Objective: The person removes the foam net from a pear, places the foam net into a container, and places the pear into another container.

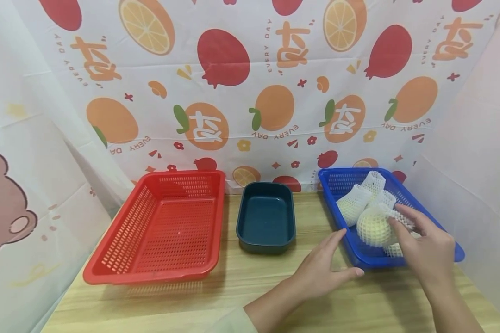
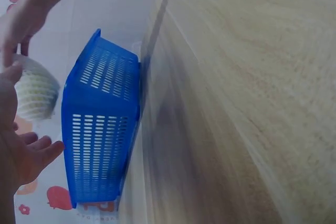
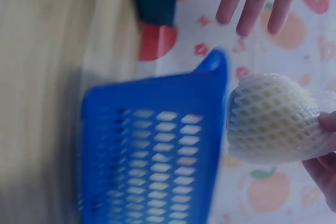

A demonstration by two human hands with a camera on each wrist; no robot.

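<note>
My right hand (image 1: 429, 247) pinches the gathered end of a white foam net around a round, pale yellow-green fruit (image 1: 372, 226). In the right wrist view this netted fruit (image 3: 278, 119) hangs just above the rim of the blue basket (image 3: 152, 145). Several other foam-netted fruits (image 1: 353, 206) lie inside the blue basket (image 1: 368, 263), partly covered by the held one and my hand. My left hand (image 1: 321, 273) holds nothing, thumb and fingers spread, by the basket's front left corner. The left wrist view shows its fingers (image 2: 39, 153) below the raised fruit (image 2: 37, 87).
A dark teal bin (image 1: 266, 245) stands mid-table, left of the blue basket. Farther left is a red perforated basket (image 1: 158, 277), with nothing in it. A fruit-print cloth (image 1: 241, 111) hangs behind, and pale curtains (image 1: 475, 152) border the wooden table (image 1: 233, 300).
</note>
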